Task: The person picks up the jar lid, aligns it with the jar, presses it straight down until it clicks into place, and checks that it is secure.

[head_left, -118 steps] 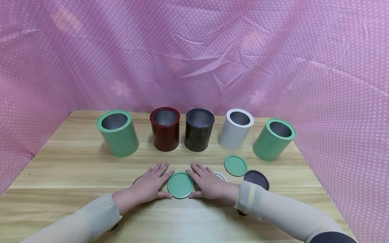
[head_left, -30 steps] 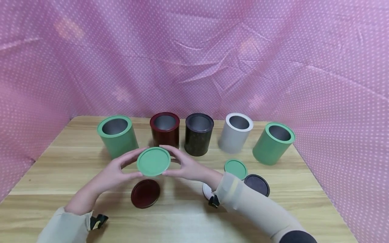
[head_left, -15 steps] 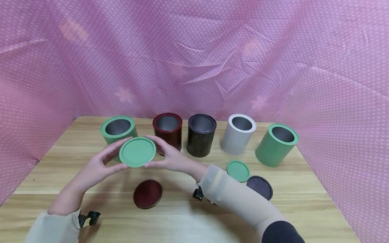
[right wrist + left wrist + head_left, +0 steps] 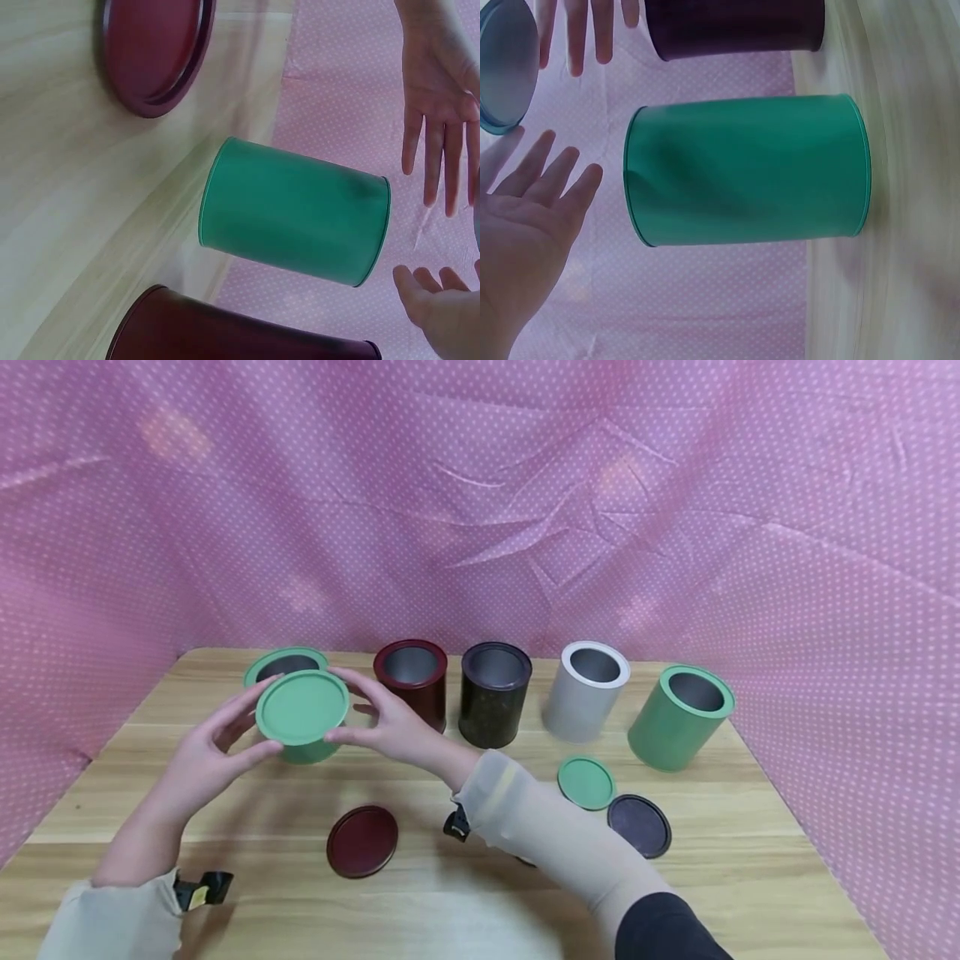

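A green round lid (image 4: 302, 707) is raised above the table between both hands. My left hand (image 4: 201, 758) holds its left edge with thumb and forefinger, and my right hand (image 4: 396, 723) holds the opposite edge likewise. Behind and below the lid stands the left green can (image 4: 313, 752), upright and open-topped, partly covered by the lid in the head view. The left wrist view shows the lid's underside (image 4: 508, 67) beyond the rim end of that can (image 4: 746, 172). A dark red lid (image 4: 363, 842) lies on the table below the hands.
Right of the left green can stand open cans: dark red (image 4: 415, 685), black (image 4: 493, 697), white (image 4: 587, 693) and another green one (image 4: 678, 718). A second green lid (image 4: 587, 782) and a black lid (image 4: 639, 826) lie at right, near the right sleeve (image 4: 551, 827). Pink dotted cloth (image 4: 480, 510) hangs behind.
Both hands first lay around the green lid on the table. They have lifted it and moved left and away, up to the left green can. The dark red lid has come into full view.
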`<state>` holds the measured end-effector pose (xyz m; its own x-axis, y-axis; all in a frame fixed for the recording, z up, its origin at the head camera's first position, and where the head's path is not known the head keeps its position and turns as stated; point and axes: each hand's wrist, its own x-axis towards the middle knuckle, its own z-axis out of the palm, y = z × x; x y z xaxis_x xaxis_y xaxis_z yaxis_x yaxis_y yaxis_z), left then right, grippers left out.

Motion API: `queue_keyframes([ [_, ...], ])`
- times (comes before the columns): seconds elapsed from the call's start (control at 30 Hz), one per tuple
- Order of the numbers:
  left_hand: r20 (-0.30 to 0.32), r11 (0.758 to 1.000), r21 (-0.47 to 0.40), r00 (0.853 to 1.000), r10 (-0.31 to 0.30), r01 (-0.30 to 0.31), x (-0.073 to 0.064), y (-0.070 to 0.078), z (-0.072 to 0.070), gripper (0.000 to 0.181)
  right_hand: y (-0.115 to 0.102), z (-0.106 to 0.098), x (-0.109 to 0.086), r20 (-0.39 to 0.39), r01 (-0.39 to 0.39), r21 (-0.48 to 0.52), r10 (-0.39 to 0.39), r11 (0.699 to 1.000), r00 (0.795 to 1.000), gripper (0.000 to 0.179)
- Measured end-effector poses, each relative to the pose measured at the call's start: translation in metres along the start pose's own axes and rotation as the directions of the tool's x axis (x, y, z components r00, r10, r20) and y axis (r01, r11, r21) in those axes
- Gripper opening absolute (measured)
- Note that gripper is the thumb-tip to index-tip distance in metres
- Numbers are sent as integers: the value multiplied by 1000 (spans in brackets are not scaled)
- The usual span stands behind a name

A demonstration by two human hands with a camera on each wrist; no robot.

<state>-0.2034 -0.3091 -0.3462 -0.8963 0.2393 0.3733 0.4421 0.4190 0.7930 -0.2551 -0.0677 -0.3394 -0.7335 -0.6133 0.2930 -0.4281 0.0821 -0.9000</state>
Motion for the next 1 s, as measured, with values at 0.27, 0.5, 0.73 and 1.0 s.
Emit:
queue_keyframes([
  [0.27,-83,998,-3,995,61,-61,6,-6,-5,69,3,9,15,-80,-14,-48,11,999,997,68],
  [0.5,-121,996,-43,990,75,-81,14,-18,-15,65,8,16,33,-93,-34,-55,29,998,995,66],
  [0.73,-104,999,-35,995,-5,2,19,-31,-25,63,13,20,49,-96,-55,-84,47,995,994,65],
  [1.0,-30,993,16,992,-120,121,27,-35,-35,64,20,21,63,-81,-99,-74,93,992,992,65],
])
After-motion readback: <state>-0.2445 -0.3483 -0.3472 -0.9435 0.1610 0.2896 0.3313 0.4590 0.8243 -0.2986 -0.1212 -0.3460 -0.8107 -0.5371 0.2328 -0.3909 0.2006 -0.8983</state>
